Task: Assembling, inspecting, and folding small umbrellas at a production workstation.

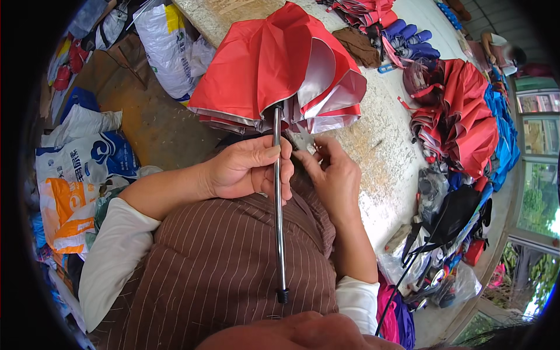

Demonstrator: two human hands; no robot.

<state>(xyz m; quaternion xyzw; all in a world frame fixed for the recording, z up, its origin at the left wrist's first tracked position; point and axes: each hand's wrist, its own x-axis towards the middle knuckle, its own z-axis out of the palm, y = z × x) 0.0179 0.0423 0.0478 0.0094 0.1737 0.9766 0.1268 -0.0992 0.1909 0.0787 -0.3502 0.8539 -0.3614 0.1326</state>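
Note:
A red umbrella (251, 64) with a silver lining is in front of me, its canopy loosely gathered and pointing away. Its bare metal shaft (279, 233) runs toward me over my brown striped apron (221, 262) and ends in a small black tip. My left hand (248, 166) is closed round the shaft, just below the canopy. Close by on the right, my right hand (335, 175) has its thumb and forefinger bent together under the canopy's silver edge. Whatever lies between those fingers, I cannot make out.
A pale, worn table (385, 186) extends ahead and right. More red umbrellas (455, 116), purple folded umbrellas (408, 41) and a brown cloth (357, 46) lie on it. Printed sacks (87, 181) stand at the left. Another person (501, 55) is at the far right.

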